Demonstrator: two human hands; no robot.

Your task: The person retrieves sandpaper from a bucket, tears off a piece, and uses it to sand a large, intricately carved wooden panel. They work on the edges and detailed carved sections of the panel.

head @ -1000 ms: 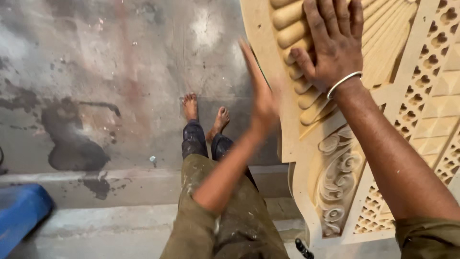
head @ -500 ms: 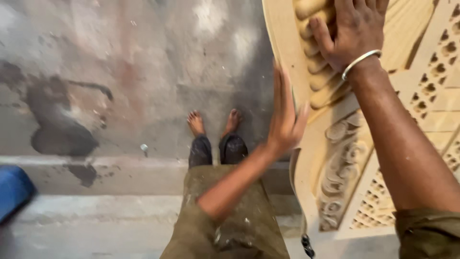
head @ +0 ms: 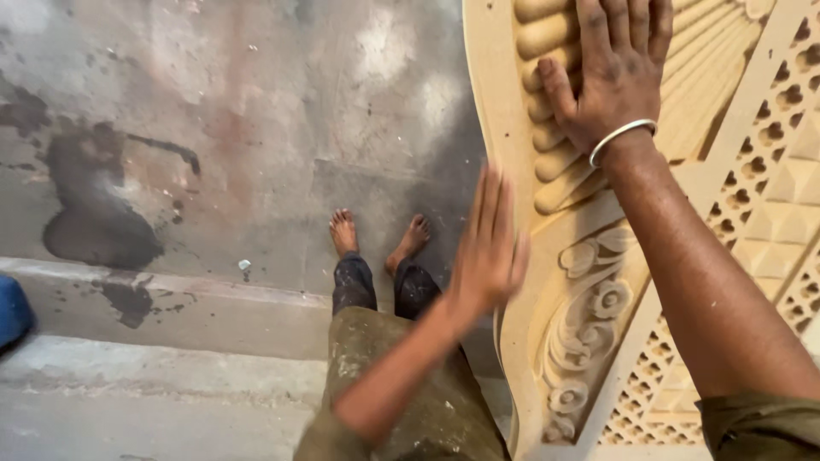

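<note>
Your right hand (head: 617, 81) lies flat on the pale tan carved wooden panel (head: 598, 324), palm down on the row of rounded, bead-like ribs near its upper part, fingers laid close together and pointing up the board, thumb angled off toward the panel's curved left rim. A white bangle (head: 621, 137) rings that wrist. Your left hand (head: 489, 248) is open too, fingers straight and pressed side by side, blurred, its palm turned toward the panel's smooth outer rim; whether it touches that rim or is just beside it cannot be told. So the panel lies to the right of your left fingers and directly under your right ones, and the right hand is the one plainly bearing on it. The panel's long axis runs from the bottom of the view up and slightly left, with the scrolled flower carving low, the ribbed fan above, and a pierced lattice section (head: 769, 222) along its right side. Your bare feet (head: 380, 239) stand on the stained grey concrete floor (head: 213, 128), left of the panel's rim.
</note>
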